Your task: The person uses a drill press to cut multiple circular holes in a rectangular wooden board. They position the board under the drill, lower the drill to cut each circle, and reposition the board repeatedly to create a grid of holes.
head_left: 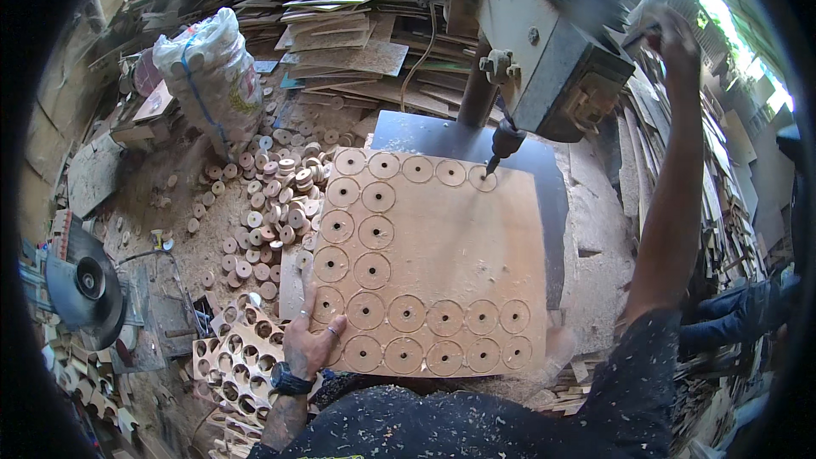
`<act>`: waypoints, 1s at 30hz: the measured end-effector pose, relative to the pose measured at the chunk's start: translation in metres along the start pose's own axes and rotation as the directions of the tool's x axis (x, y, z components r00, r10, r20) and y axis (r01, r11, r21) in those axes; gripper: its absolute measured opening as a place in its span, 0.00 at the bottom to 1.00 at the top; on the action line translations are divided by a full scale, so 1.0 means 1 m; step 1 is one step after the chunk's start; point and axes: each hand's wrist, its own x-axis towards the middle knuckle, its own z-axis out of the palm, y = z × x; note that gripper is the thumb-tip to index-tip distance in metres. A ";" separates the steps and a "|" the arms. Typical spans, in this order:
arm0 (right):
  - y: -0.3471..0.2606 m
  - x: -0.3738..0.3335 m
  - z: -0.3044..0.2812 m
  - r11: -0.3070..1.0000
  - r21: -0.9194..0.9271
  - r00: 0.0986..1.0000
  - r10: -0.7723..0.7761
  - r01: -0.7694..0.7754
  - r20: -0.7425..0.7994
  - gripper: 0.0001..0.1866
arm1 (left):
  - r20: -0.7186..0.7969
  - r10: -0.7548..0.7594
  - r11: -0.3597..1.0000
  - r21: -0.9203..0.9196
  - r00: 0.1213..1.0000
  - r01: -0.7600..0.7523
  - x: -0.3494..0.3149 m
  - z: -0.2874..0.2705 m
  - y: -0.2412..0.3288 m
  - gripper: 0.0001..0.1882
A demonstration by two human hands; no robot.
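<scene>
A square plywood board [459,246] lies under the drill press [544,51], on a dark flat sheet [544,204]. Cut ring outlines with dark centre holes run along its top, left and bottom; the middle and right are plain. The drill chuck [507,140] is lowered, its bit at the last ring of the top row. At the board's lower left edge, my left hand [308,344] grips it, thumb on top; some fingers are hidden. Raised at the upper right, my right hand [677,44] is closed around the press's dark lever [643,32], slightly blurred.
Small wooden discs [285,204] lie heaped left of the board. Behind them stands a full white sack [212,76]. Stacked wood sheets [348,42] rise at the back. A dark round machine part [85,280] is far left, above cut-out scrap panels [242,357]. Another person's leg [739,314] shows at right.
</scene>
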 end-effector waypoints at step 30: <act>-0.020 -0.098 -0.044 0.866 -0.488 0.962 -0.214 0.108 -0.169 0.19 | 0.018 -0.037 0.981 -0.190 0.999 0.040 0.008 -0.045 -0.029 0.48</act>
